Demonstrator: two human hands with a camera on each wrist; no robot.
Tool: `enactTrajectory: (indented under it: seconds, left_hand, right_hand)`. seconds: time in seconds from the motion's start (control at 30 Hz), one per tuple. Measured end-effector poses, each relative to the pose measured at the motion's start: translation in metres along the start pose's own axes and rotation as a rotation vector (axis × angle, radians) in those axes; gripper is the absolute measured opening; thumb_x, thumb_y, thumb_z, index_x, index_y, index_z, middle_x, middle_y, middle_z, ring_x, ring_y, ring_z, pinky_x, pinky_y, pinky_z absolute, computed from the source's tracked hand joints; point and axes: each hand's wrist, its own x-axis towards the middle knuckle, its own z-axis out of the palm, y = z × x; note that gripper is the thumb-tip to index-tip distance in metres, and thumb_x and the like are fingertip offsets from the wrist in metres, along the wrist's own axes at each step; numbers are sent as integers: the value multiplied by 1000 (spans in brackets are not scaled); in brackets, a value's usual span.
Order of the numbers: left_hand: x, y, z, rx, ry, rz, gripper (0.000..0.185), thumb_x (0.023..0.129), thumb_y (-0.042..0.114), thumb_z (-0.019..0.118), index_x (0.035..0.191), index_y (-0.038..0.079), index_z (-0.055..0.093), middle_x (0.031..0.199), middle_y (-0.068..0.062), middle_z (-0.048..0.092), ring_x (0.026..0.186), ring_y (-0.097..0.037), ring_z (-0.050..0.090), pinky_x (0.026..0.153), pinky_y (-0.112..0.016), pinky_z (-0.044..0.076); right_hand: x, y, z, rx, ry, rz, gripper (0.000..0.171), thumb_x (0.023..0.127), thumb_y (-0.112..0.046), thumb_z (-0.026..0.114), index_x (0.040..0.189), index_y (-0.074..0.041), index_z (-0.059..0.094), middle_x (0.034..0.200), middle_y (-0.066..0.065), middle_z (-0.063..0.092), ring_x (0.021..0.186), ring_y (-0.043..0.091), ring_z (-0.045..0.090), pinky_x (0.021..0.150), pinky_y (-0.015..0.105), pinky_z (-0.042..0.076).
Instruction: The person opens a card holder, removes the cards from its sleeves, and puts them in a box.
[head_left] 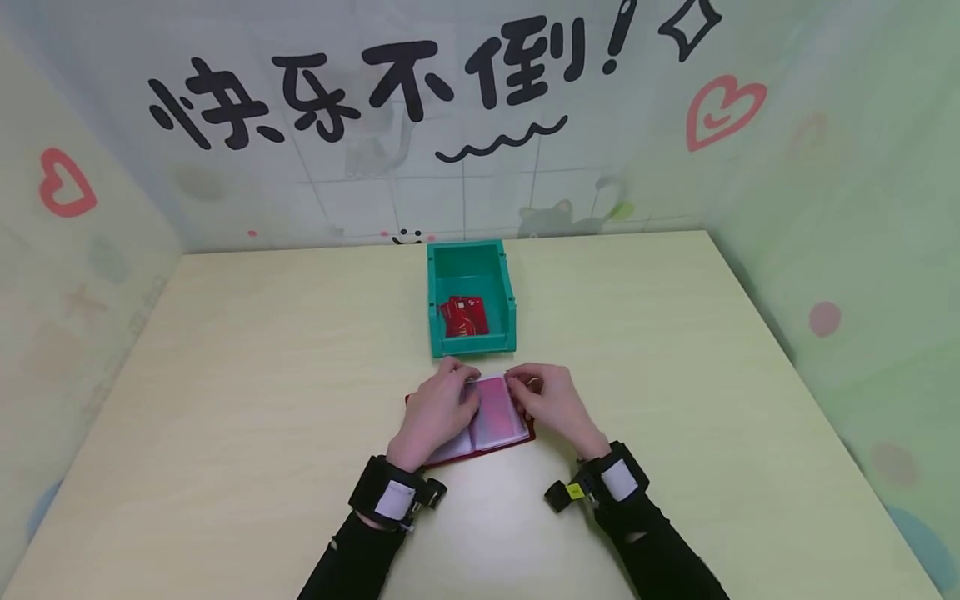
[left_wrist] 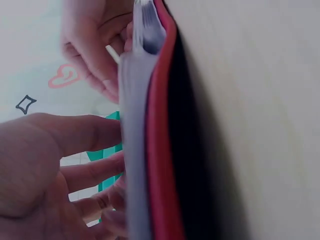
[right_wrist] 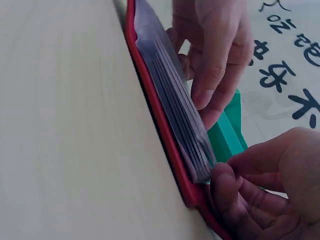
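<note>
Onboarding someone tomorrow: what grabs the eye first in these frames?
Probably the two hands at the table's near middle: the left hand presses on an open red card holder and the right hand pinches its clear sleeves. Just behind stands a green bin with red cards inside.

Both arms wear long black sleeves that reach the wrists. Each wrist carries a broad black strap with a pale grey rectangular patch on its upper face, and a small black camera block juts from the strap toward the hand. The block at the right wrist shows a small yellow mark on its side; the one at the left wrist looks plain black with a short clip-like end. The left hand (head_left: 437,407) and right hand (head_left: 552,402) are bare, with no gloves, rings or other markings visible
</note>
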Motion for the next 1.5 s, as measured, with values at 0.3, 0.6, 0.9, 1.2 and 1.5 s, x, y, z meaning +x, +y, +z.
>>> enactTrajectory:
  seconds: [0.3,0.6,0.9,1.2,1.5]
  left_hand:
    - [1,-13,-3,-166,-50,-21,28,94,21,70,120,8,69,116,-11,64,94,-22,58,80,-38,55]
    - [5,-18,-3,-215,-51,-17,26,94,18,70,118,8,68,117,-11,65,94,-22,57,83,-37,54]
    - [5,-18,-3,-219,-49,-20,25,94,18,69,117,7,67,116,-11,65,94,-21,57,83,-36,52]
    - [8,-24,-2,-288,-57,-84,29,98,31,64,115,7,60,108,-11,60,91,-20,54,75,-30,49]
    - [10,-28,-8,-474,-86,-132,39,103,48,50,110,11,61,83,-7,58,75,-17,55,64,-27,46]
  right_hand:
    - [-6,17,10,171,78,29,21,97,-9,63,115,-2,71,85,17,68,58,11,58,51,22,50]
    - [-6,21,12,257,126,-4,20,99,-10,62,115,-2,72,87,22,66,59,11,58,53,20,48]
    - [-6,22,12,226,126,-13,19,99,-8,61,113,-3,72,90,19,68,60,9,60,55,21,50]
    - [-6,21,12,186,114,-12,21,99,-9,60,115,-3,72,100,18,71,68,12,61,60,21,53]
    - [-7,20,13,193,126,5,20,98,-7,61,114,-3,72,98,18,71,66,10,60,58,21,52]
